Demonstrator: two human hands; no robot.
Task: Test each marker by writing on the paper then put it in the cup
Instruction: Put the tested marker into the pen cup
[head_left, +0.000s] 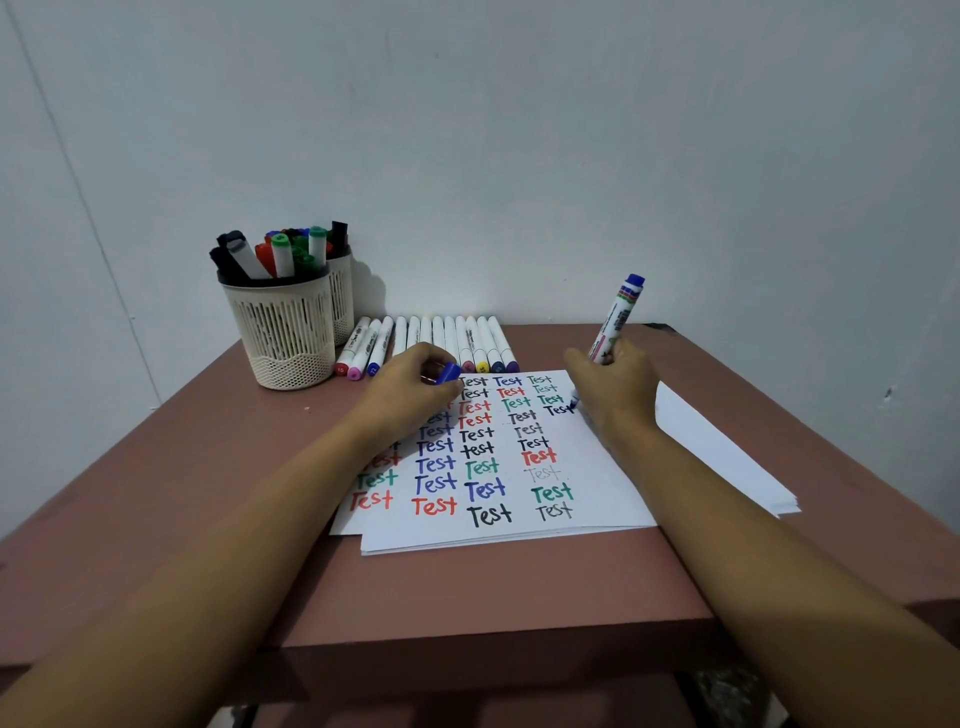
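Blue marker tip on the paper, cap off in the other hand

Right hand (618, 384) grips the blue marker (621, 317), tip down on the paper (597, 499) by its right edge. Left hand (410, 389) pinches the blue cap (448, 373) nearby, resting on the sheet. The cup (283, 332) sits at the desk's (467, 587) back left corner, well apart from both hands.

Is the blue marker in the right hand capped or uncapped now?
Uncapped: the bare tip of the marker is on the paper, and the left hand holds the blue cap.
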